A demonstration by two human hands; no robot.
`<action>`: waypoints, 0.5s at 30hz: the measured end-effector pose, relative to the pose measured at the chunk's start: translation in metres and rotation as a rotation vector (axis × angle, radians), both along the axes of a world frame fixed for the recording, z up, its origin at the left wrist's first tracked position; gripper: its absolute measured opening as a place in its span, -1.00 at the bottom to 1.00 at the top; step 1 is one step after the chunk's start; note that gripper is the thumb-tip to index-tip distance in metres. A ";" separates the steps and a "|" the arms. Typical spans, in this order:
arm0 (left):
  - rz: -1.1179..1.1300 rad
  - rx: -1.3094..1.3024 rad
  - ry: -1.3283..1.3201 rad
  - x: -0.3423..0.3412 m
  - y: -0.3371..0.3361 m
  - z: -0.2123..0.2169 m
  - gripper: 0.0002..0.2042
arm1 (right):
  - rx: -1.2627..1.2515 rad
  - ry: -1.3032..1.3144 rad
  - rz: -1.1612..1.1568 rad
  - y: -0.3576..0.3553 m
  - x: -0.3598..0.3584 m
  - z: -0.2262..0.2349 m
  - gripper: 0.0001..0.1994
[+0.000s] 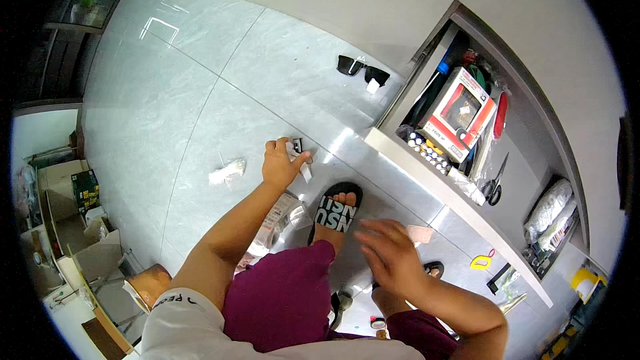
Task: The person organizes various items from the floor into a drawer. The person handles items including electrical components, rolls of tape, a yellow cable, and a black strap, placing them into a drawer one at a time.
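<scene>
Above the tiled floor, my left hand [281, 165] is closed round a crumpled white strip [305, 169], paper or plastic. A small black-and-silver piece [297, 145] shows at its fingertips; its kind is too small to tell. To the left of that hand a crumpled clear-and-white plastic bag [228, 171] lies on the floor. My right hand [393, 253] hangs over the floor beside my sandalled foot [337, 208], fingers apart and holding nothing that I can see. Clear plastic packaging [280, 219] lies below my left hand, partly hidden by my forearm.
An open drawer [443, 207] juts out at right, holding a red-and-white box [459, 115], batteries [427, 150], scissors [494, 187] and plastic bags. Black sunglasses [363, 70] lie on the floor near the cabinet. Cardboard boxes [93, 253] stand at left. A yellow-rimmed item [481, 262] lies below the drawer.
</scene>
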State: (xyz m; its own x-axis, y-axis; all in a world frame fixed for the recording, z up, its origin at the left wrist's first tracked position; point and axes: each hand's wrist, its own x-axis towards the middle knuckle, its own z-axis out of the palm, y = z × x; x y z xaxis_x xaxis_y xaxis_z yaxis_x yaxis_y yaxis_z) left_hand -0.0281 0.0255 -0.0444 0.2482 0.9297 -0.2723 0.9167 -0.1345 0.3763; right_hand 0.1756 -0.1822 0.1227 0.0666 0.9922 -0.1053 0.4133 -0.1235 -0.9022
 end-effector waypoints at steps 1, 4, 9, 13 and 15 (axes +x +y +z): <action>0.058 -0.043 0.040 0.000 -0.002 -0.004 -0.43 | -0.034 0.012 -0.045 0.001 -0.013 -0.025 -0.73; 0.004 0.105 0.147 -0.009 0.012 -0.031 -0.46 | -0.117 0.061 -0.128 0.008 -0.048 -0.076 -0.76; -0.119 0.196 0.069 -0.009 0.039 -0.015 -0.71 | -0.206 0.173 -0.169 0.034 -0.071 -0.095 -0.77; 0.214 -0.537 -0.842 -0.007 0.035 0.049 -0.83 | -0.143 0.312 -0.272 0.042 -0.069 -0.067 -0.73; 0.327 -0.861 -1.119 -0.008 0.026 0.077 -0.79 | -0.113 0.361 -0.336 0.047 -0.068 -0.054 -0.68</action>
